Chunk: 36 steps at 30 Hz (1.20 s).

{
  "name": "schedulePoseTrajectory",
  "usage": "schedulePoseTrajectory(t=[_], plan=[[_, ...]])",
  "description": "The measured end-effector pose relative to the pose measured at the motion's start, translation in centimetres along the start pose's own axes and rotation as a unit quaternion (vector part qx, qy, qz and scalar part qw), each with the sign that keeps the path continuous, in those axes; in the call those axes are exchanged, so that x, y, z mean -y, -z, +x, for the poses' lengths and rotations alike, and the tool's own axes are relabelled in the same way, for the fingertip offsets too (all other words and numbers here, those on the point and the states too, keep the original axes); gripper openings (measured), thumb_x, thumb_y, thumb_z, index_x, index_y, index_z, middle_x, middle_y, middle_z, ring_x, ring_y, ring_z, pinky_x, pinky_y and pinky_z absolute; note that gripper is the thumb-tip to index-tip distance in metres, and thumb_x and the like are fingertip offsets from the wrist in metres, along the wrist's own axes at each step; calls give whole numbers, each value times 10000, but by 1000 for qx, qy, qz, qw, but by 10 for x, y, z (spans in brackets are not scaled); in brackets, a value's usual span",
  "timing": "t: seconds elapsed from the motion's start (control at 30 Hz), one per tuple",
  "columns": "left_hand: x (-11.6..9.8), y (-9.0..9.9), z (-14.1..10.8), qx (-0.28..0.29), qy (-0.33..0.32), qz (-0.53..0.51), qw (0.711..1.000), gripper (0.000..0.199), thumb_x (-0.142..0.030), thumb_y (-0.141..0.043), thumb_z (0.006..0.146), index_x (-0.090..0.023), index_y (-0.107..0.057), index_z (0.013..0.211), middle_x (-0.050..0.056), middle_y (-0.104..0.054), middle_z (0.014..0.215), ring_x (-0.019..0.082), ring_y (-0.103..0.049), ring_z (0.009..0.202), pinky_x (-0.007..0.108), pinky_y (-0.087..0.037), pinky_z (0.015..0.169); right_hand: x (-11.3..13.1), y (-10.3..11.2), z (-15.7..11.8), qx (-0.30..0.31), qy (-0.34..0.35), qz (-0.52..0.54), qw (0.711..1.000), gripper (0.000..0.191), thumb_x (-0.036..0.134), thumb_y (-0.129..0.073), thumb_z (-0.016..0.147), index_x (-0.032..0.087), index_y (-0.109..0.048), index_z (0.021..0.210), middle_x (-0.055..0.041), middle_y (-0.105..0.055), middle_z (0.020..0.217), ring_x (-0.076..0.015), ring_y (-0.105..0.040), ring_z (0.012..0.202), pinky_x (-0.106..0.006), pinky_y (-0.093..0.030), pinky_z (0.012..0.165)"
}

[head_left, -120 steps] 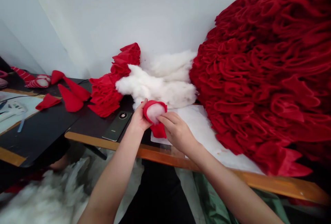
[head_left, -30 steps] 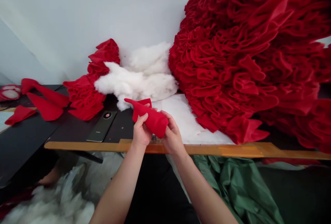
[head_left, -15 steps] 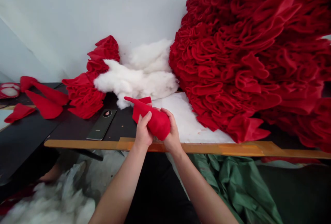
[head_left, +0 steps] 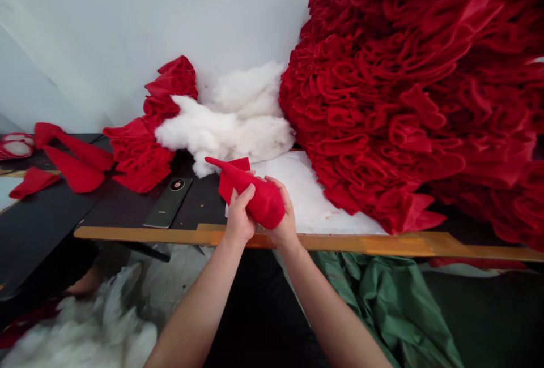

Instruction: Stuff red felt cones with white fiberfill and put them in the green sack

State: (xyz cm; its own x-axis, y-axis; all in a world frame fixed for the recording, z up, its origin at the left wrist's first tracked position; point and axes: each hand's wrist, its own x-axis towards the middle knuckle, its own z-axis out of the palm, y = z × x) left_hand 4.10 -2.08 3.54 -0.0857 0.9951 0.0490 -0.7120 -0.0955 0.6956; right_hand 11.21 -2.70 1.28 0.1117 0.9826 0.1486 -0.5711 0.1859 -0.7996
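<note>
Red cloth filled both hands: a cone (head_left: 266, 204) was held just above the near edge of the tabletop (head_left: 119, 206), its thin tip pointing away and to the left, its broad, rounded end down toward the right. The left hand (head_left: 241, 218) was curled about its near-left side, thumb laid over the top; the right hand (head_left: 285, 221) was bent round the broad end, its palm under it and most of its fingers out of sight. Both were partly closed on the cone, and neither seemed to press hard. A red flap (head_left: 240, 164) showed behind the cone — whether part of it or a separate piece, I could not tell. The body bulged as though padded, but its mouth was hidden, so the filling could only be guessed at. The step in hand looked like firming and rounding the shape, palms and thumb working against each other. The next move seemed to call for an even squeeze with the broad end kept supported — or, if the body felt slack, a pinch from the white fluff (head_left: 229, 133) beyond the hands, between the small red stack (head_left: 142, 158) and the big red pile (head_left: 382, 102). Left of that stack lay another cone (head_left: 74, 171).
</note>
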Motion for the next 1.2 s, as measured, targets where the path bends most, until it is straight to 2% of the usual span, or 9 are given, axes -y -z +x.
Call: schedulePoseTrajectory(t=[0.1, 0.23, 0.43, 0.53, 0.67, 0.8, 0.9, 1.03, 1.2], plan=[[1, -1, 1, -6, -9, -4, 1000, 344, -319, -717, 680, -198, -624, 989, 30, -666, 888, 188, -636, 868, 322, -463, 856, 1, -1, 0, 12, 1, 18, 1000, 299, 245, -686, 708, 286, -604, 992, 38, -662, 1052, -183, -617, 1003, -327, -472, 945], [1, 0, 3, -57, -14, -8, 998, 383, -343, -731, 673, -201, -608, 1007, 16, -662, 853, 158, -628, 788, 302, -475, 783, 3, -3, -2, 47, -15, 9, 999, 392, 240, -729, 663, 294, -604, 1030, 38, -653, 1117, -187, -604, 1045, -318, -475, 947], [3, -1, 3, -46, -38, 22, 998, 283, -295, -732, 689, -221, -633, 943, 2, -661, 862, 137, -607, 771, 269, -470, 755, 4, -11, 0, -18, -51, 18, 998, 214, 293, -650, 720, 280, -619, 931, 37, -693, 943, -202, -636, 943, -383, -489, 929], [3, 0, 3, -62, -41, 23, 997, 313, -287, -744, 671, -220, -629, 955, 2, -659, 871, 138, -607, 786, 272, -470, 767, 4, -10, 1, 12, -29, -11, 999, 351, 269, -737, 640, 271, -601, 964, 15, -671, 1051, -215, -620, 1001, -373, -480, 948], [-4, 1, 9, -88, -9, -22, 996, 320, -311, -737, 667, -214, -624, 950, 1, -657, 842, 142, -611, 761, 278, -470, 746, 3, 1, 1, 72, -28, -43, 996, 575, 328, -748, 650, 294, -530, 1181, -22, -608, 1204, -244, -583, 1086, -403, -485, 939], [-15, 5, 16, -126, 7, -83, 989, 298, -311, -729, 676, -185, -613, 920, 11, -653, 815, 132, -607, 696, 263, -472, 705, 0, 18, -6, 21, 79, -119, 990, 473, 362, -655, 771, 310, -522, 1222, -38, -494, 1325, -229, -485, 1202, -422, -429, 988], [-19, 9, 18, -128, 7, -104, 986, 313, -350, -724, 685, -183, -598, 918, 13, -652, 836, 142, -623, 714, 277, -479, 726, -2, 22, -15, 12, 173, -237, 956, 241, 258, -610, 823, 282, -618, 1063, -49, -549, 1139, -189, -533, 1066, -356, -473, 878], [-13, 8, 12, -84, 28, -96, 991, 448, -406, -766, 629, -205, -586, 987, 17, -654, 869, 164, -634, 763, 297, -483, 752, -3, 10, -18, 53, 251, -323, 911, 257, 132, -565, 800, 244, -637, 1019, -57, -553, 1010, -171, -564, 883, -323, -505, 746], [-8, 10, 7, -76, 2, -60, 995, 548, -314, -822, 553, -219, -582, 1037, 13, -651, 912, 149, -620, 772, 280, -481, 751, -2, 5, -10, 0, 256, -348, 902, 223, 113, -544, 782, 224, -651, 942, -38, -560, 908, -164, -575, 797, -302, -520, 669]])
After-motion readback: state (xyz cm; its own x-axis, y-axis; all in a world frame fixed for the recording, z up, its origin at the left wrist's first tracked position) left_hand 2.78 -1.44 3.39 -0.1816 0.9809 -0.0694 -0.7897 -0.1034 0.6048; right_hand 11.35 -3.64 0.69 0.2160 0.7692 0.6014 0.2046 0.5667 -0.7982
